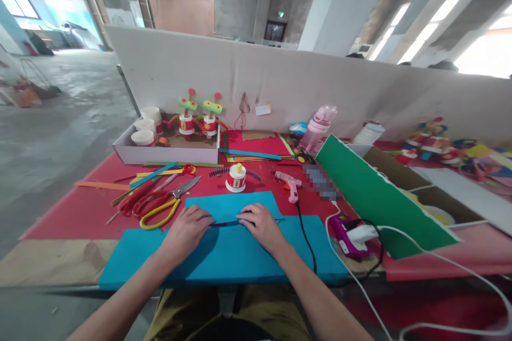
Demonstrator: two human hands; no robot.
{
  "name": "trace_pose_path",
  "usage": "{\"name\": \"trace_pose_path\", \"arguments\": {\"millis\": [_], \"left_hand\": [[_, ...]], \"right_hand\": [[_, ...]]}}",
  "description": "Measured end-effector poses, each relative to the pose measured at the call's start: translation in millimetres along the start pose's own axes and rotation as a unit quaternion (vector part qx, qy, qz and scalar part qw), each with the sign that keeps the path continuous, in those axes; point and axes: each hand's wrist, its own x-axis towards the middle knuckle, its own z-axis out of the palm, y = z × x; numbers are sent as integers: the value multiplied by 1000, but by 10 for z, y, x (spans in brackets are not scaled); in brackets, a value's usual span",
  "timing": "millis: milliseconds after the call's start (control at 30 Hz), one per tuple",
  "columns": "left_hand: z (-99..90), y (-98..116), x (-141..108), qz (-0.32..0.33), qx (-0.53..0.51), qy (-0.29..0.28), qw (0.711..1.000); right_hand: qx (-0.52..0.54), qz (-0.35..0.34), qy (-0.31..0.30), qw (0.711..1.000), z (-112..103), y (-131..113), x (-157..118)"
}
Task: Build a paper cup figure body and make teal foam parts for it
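On my feed, the left hand (pixel 193 220) and right hand (pixel 260 221) touched a thin dark strip (pixel 226 223) over blue paper (pixel 228 253) — both bent, whether gripping I couldn't tell.

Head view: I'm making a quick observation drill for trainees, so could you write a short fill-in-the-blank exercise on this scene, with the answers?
1. Under the left hand and right hand is ____ material.
2. Of the two hands, the scissors lie nearer the ____ one.
3. The glue gun has a ____ body.
4. In the box stand ____ figures with red discs on top.

Missing words: blue; left; pink; two.
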Motion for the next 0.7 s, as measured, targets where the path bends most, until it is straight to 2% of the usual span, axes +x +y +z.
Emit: {"name": "trace_pose_path", "arguments": {"millis": [133, 333, 533, 633, 700], "left_hand": [[30, -16, 114, -8, -42, -7, 999], [-36, -37, 99, -34, -85, -22, 996], [-36, -35, 154, -99, -99, -19, 990], [-31, -97, 174, -93, -53, 11, 994], [-21, -145, 166, -72, -27, 13, 997]], "right_hand": [[16, 29, -19, 999, -169, 102, 0], [104, 93, -27, 990, -405, 367, -98], [60, 120, 3, 991, -428, 383, -73], [9, 110, 25, 994, -437, 359, -43], [-24, 104, 10, 994, -440, 337, -31]]}}
